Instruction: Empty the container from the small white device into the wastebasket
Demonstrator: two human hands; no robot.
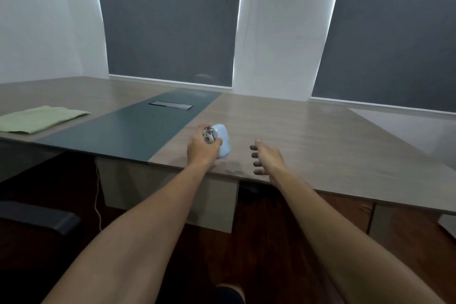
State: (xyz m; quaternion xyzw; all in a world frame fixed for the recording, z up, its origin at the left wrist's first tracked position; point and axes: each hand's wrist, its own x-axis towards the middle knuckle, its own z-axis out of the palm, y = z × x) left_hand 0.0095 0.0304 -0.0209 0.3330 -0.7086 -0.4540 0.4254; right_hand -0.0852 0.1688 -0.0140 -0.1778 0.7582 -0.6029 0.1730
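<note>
The small white device [224, 140] sits on the wooden desk [308, 136] near its front edge. My left hand [201, 152] is closed around its left end, where a clear container part [209, 136] with pale bits inside shows between my fingers. Whether the container is still attached to the device I cannot tell. My right hand [265, 158] hovers just right of the device with its fingers spread, holding nothing and touching nothing. No wastebasket is in view.
A dark green desk mat [128, 128] with a cable slot [170, 105] lies left of the device. A folded green cloth [39, 118] rests at the far left. A dark chair arm [42, 219] and a white cable [98, 205] are below the desk.
</note>
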